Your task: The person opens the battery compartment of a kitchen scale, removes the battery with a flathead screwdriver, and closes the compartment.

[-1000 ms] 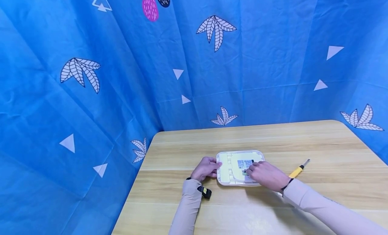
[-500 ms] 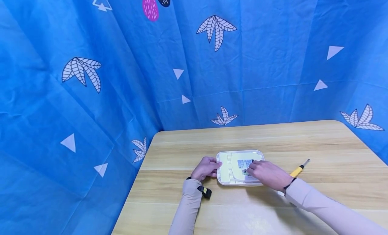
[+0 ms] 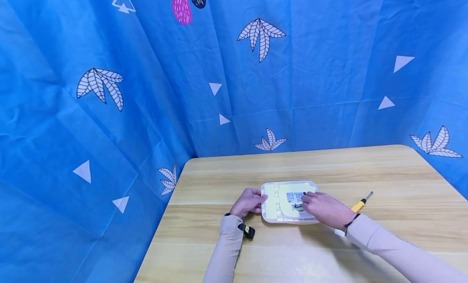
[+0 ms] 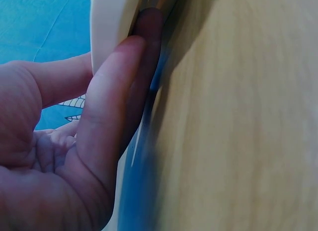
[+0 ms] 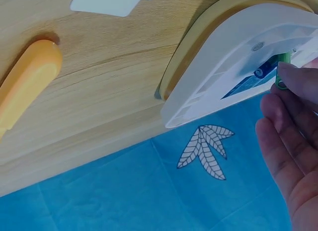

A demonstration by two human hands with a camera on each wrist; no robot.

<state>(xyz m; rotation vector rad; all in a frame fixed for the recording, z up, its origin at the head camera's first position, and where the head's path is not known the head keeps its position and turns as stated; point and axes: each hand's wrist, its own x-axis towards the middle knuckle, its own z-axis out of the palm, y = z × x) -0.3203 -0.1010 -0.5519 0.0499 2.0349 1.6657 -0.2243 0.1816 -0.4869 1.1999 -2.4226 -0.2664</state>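
- The white device (image 3: 281, 201) lies face down on the wooden table (image 3: 384, 173), near its middle.
- The left hand (image 3: 248, 203) grips the left edge of the device, fingers curled around it.
- The right hand (image 3: 323, 209) pinches a small green battery (image 5: 281, 72) at the open slot on the back of the device.
- A yellow screwdriver (image 3: 360, 204) lies on the table, just right of the right hand.
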